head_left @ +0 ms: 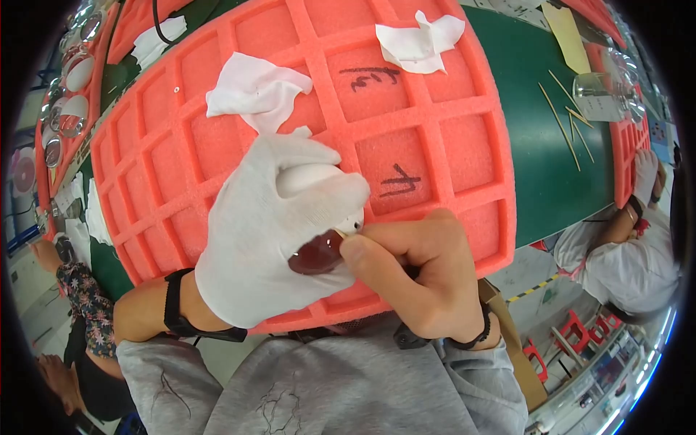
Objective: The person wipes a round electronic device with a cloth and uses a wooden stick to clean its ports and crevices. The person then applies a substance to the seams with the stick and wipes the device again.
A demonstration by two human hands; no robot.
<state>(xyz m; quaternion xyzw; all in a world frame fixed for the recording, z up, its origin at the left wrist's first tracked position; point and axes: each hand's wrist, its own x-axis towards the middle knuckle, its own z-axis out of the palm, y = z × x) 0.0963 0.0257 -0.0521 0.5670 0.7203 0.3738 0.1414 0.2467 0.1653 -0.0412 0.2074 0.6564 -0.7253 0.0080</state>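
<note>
My gloved left hand [261, 225] is curled around a glossy dark-brown and white object [312, 257], holding it above the pink foam tray [505, 196]. My bare right hand [428, 272] is closed, thumb and index finger pinching a thin pale stick [341, 233] at the object's edge; most of the stick is hidden. The tray is divided into square compartments and rests on the green table [536, 167]. Two white wipes lie on the tray: one [259, 90] just beyond my left hand, one [420, 47] near the far edge. Loose wooden sticks [562, 130] lie right of the tray.
</note>
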